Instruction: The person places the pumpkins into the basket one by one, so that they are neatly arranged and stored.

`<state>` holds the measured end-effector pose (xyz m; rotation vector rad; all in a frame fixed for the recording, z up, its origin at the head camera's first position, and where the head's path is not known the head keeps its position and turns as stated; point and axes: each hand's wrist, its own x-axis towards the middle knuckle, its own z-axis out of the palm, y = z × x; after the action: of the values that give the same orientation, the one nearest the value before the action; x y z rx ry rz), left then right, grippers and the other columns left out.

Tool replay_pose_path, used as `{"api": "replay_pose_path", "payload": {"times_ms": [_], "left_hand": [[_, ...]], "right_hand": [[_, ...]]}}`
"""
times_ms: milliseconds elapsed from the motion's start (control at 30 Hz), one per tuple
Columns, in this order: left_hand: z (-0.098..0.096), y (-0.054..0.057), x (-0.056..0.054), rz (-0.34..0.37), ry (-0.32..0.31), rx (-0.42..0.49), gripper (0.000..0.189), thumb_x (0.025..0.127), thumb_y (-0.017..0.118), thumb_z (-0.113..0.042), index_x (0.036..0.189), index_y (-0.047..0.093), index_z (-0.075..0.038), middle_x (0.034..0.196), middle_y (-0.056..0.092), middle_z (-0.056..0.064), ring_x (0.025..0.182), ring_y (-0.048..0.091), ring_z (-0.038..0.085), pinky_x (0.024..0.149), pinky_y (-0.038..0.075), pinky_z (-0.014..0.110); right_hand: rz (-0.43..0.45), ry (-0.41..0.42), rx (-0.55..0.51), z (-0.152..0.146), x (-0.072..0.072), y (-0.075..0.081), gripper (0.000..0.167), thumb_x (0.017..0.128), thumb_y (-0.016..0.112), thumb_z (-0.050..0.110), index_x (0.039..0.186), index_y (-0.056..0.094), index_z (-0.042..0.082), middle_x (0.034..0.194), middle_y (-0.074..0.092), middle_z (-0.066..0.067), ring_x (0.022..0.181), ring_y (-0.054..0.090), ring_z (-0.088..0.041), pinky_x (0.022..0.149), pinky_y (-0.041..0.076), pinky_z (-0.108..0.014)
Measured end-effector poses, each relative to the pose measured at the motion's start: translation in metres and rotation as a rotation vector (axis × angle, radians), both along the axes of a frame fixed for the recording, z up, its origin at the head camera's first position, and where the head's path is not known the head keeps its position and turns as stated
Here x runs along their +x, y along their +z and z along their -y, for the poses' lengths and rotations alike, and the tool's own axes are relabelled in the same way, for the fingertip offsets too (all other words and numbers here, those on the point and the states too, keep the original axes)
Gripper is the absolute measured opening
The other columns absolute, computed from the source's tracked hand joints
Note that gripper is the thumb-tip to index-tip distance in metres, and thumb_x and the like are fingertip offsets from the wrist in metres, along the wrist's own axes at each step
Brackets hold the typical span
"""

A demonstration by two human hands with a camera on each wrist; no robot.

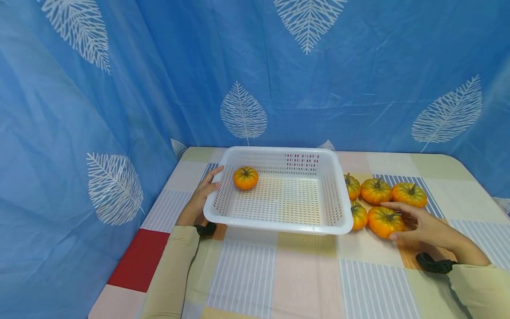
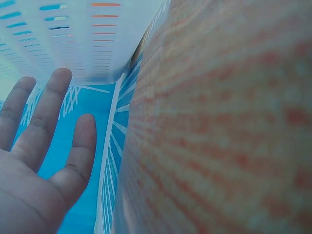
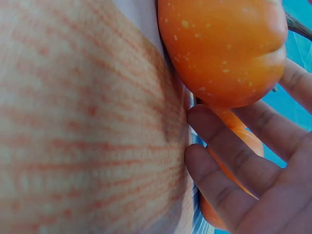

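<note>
A white plastic basket (image 1: 275, 228) with slotted walls stands on the table, one small orange pumpkin (image 1: 245, 178) inside at its left end. My left hand (image 1: 202, 195) is at the basket's left side, fingertips right at the rim; in the left wrist view its fingers look extended and apart beside the slotted wall. On the right, my right hand (image 1: 426, 226) holds the nearest pumpkin (image 1: 383, 223) from its right side, thumb at the front and fingers curved round the back. The right wrist view shows that pumpkin (image 3: 224, 53) close up, some fingers behind it; the thumb is hidden there.
Beyond the held pumpkin sit a pumpkin (image 1: 376, 190) and another pumpkin (image 1: 409, 194). Two more, a front pumpkin (image 1: 358, 216) and a back pumpkin (image 1: 352, 187), are partly hidden by the basket's right rim. A checked cloth (image 1: 307, 283) covers the table; a blue curtain (image 1: 350, 106) hangs behind.
</note>
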<state>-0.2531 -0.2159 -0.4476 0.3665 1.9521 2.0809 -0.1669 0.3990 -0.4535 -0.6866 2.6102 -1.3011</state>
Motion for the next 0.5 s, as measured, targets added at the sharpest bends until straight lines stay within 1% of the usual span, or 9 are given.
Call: {"api": "replay_pose_path", "payload": {"times_ms": [100,167,233,367,433,500], "left_hand": [[0.0,-0.0003,-0.0005,-0.014,0.0,-0.007,0.07,0.109,0.04,-0.018,0.173,0.013,-0.014,0.179,0.014,0.018,0.142,0.04,0.049,0.101,0.057,0.044],[-0.0002,-0.0004,-0.0006,-0.022,0.004,-0.017,0.071,0.108,0.04,-0.018,0.173,0.014,-0.014,0.179,0.014,0.018,0.142,0.04,0.05,0.102,0.057,0.047],[-0.0008,0.0001,0.0002,-0.011,0.014,-0.025,0.071,0.108,0.041,-0.019,0.174,0.015,-0.017,0.179,0.016,0.016,0.142,0.041,0.049,0.104,0.056,0.052],[-0.0022,0.0004,0.0016,0.016,0.021,-0.015,0.071,0.109,0.044,-0.022,0.174,0.016,-0.021,0.18,0.014,0.011,0.146,0.039,0.049,0.11,0.047,0.065],[-0.0025,0.0004,0.0023,0.025,0.023,-0.011,0.071,0.109,0.044,-0.023,0.174,0.016,-0.023,0.18,0.014,0.01,0.147,0.038,0.049,0.111,0.044,0.068],[-0.0024,0.0004,0.0026,0.029,0.023,-0.013,0.071,0.109,0.044,-0.024,0.174,0.016,-0.024,0.18,0.015,0.009,0.147,0.038,0.048,0.111,0.045,0.067]], "right_hand": [[-0.008,0.001,0.0,0.0001,-0.0001,-0.0001,0.071,0.089,0.08,-0.008,0.154,0.052,0.0,0.144,0.045,0.039,0.124,0.044,0.021,0.092,0.045,-0.007],[-0.014,-0.003,0.009,-0.0001,-0.0006,0.0,0.072,0.088,0.081,-0.008,0.154,0.053,0.002,0.144,0.044,0.04,0.123,0.044,0.021,0.091,0.045,-0.007],[-0.025,-0.009,0.027,-0.0003,-0.0011,0.0007,0.072,0.088,0.082,-0.007,0.153,0.055,0.005,0.144,0.043,0.041,0.122,0.044,0.02,0.09,0.046,-0.008],[-0.037,-0.012,0.061,0.0,-0.0015,0.0036,0.073,0.088,0.082,-0.006,0.154,0.056,0.009,0.143,0.042,0.042,0.121,0.045,0.019,0.086,0.049,-0.013],[-0.034,-0.013,0.078,0.0003,-0.0015,0.0062,0.072,0.088,0.082,-0.005,0.154,0.055,0.007,0.143,0.041,0.043,0.121,0.044,0.019,0.085,0.05,-0.015],[-0.024,-0.018,0.096,0.0006,-0.0011,0.0098,0.072,0.089,0.082,-0.003,0.155,0.054,0.005,0.143,0.038,0.044,0.121,0.042,0.021,0.085,0.05,-0.016]]}}
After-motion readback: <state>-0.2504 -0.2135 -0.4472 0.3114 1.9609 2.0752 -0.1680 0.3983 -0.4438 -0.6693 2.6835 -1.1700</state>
